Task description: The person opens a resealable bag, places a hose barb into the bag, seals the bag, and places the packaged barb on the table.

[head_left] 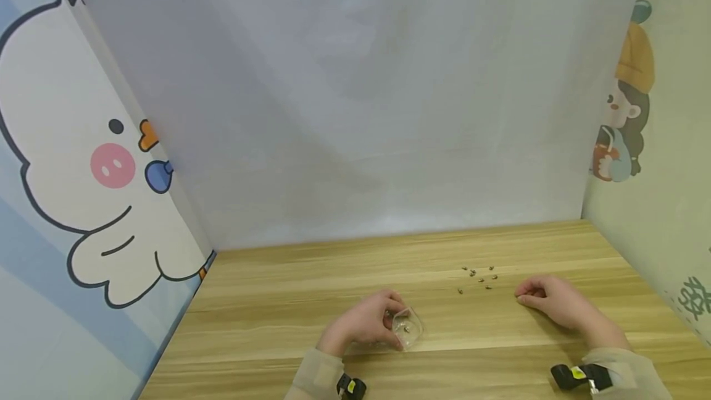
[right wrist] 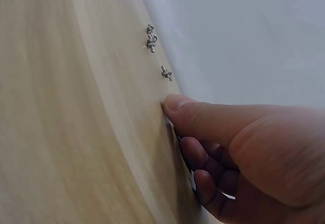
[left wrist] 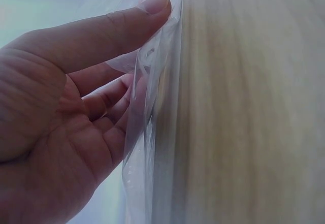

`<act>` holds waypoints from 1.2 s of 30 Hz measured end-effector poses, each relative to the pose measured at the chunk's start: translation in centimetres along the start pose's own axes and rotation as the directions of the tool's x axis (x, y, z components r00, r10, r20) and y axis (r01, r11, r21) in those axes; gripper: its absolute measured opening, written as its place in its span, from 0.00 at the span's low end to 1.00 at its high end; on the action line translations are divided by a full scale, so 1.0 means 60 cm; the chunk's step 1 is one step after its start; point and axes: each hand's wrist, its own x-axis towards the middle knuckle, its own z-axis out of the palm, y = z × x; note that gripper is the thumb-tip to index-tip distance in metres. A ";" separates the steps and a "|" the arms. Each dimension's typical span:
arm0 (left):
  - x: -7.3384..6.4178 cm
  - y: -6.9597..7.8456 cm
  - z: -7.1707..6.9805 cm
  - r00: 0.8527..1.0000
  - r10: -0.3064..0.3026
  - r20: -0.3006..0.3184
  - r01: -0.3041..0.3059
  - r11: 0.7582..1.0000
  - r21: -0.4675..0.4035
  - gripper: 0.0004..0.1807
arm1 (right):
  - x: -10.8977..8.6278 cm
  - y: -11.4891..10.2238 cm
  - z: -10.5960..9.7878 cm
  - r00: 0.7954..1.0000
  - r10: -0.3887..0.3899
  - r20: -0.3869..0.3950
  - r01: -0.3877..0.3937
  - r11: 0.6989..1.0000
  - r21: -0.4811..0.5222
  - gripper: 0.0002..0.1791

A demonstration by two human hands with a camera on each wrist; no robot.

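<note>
My left hand (head_left: 366, 320) holds a small clear plastic box (head_left: 412, 339) at its left side, thumb and fingers spread around the wall. One small metal screw (head_left: 407, 329) shows inside the box. In the left wrist view the left thumb (left wrist: 155, 4) lies against the transparent plastic (left wrist: 144, 107). My right hand (head_left: 561, 304) is low over the tabletop, thumb and forefinger brought together at the wood; anything between those tips is hidden. To its left lie several small metal screws (head_left: 481, 280), some with ring-like parts around them in the right wrist view (right wrist: 152, 42).
The wood-grain table (head_left: 266, 307) runs back to a pale hanging sheet (head_left: 389, 110). Printed cartoon panels stand at the left (head_left: 61, 141) and right (head_left: 666, 215). Each wrist carries a black strapped-on camera, such as the right one (head_left: 580, 376).
</note>
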 end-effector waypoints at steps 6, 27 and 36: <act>0.001 -0.002 0.000 1.000 0.007 0.004 -0.007 1.000 0.000 0.30 | 0.000 -0.002 -0.002 1.000 -0.004 0.000 0.004 1.000 -0.003 0.05; 0.000 0.000 0.000 1.000 0.015 0.002 -0.015 1.000 0.008 0.31 | 0.024 -0.110 0.057 0.975 -0.212 0.070 0.208 0.976 0.067 0.04; -0.002 0.004 -0.002 1.000 0.017 0.003 -0.017 1.000 0.002 0.30 | 0.027 -0.167 0.104 0.963 -0.262 0.069 0.248 0.955 0.165 0.03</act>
